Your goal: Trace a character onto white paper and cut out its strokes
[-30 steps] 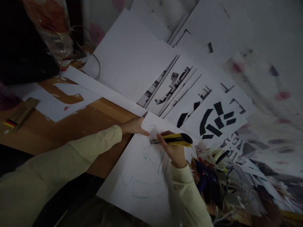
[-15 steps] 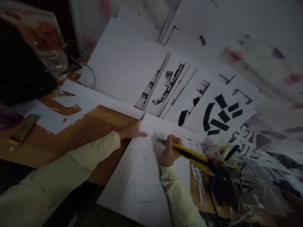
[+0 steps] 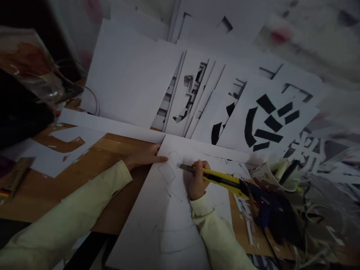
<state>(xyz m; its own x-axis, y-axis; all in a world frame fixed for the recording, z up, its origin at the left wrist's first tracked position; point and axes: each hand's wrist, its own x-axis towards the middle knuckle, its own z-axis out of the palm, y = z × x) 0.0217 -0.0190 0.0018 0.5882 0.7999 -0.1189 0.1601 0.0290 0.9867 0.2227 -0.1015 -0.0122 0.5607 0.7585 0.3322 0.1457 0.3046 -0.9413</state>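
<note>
A large white sheet (image 3: 149, 221) with faint drawn outlines lies across the wooden table's front edge. My left hand (image 3: 147, 155) rests at the sheet's upper left edge, its thumb on the paper and its fingers apart, holding nothing. In my right hand (image 3: 198, 180) is a yellow utility knife (image 3: 222, 179), gripped near its front end. The knife's metal blade points left, over the paper close to a drawn rectangle.
White sheets with black cut-out shapes (image 3: 271, 123) lean at the back. A paper cup (image 3: 270, 176) holding tools, a dark blue glue gun (image 3: 263, 204) and cables lie right. Left are a cut sheet (image 3: 56, 165), a yellowish tube (image 3: 17, 178) and a bag (image 3: 30, 63).
The view has shifted and turned. The blade now lies nearer the left part of the drawn shapes, and my left hand remains at the sheet's edge.
</note>
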